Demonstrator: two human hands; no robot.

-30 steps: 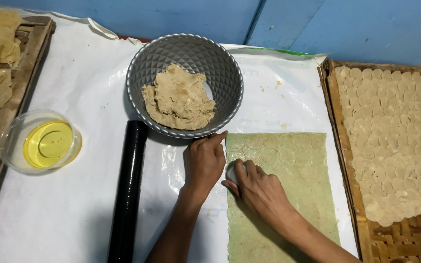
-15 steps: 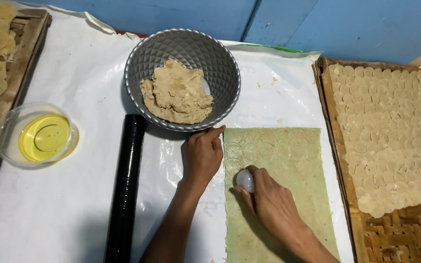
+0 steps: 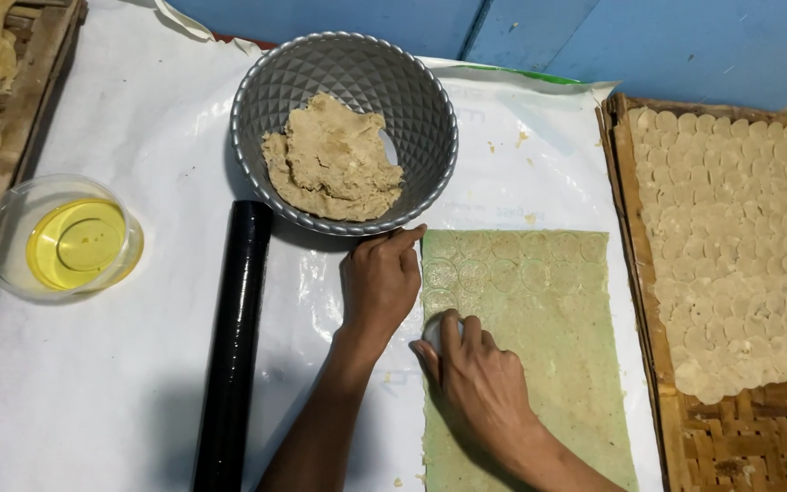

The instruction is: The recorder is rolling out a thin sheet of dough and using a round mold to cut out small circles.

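Pressing down on a small round cutter, the right hand is seen with its fingers curled closed over the tool at the left edge of a rolled-out green dough sheet. Ring marks are stamped across the upper part of the sheet. The left hand is laid flat and open on the white sheet covering the worktop, its fingertips touching the sheet's upper left corner; nothing is held by it. Just above the hands, a grey faceted bowl holding a lump of beige dough is set. A black rolling pin is laid lengthwise to the left of the left forearm. Further left, a clear bowl of yellow oil is placed. At the right, a woven tray is covered with overlapping pale dough discs.
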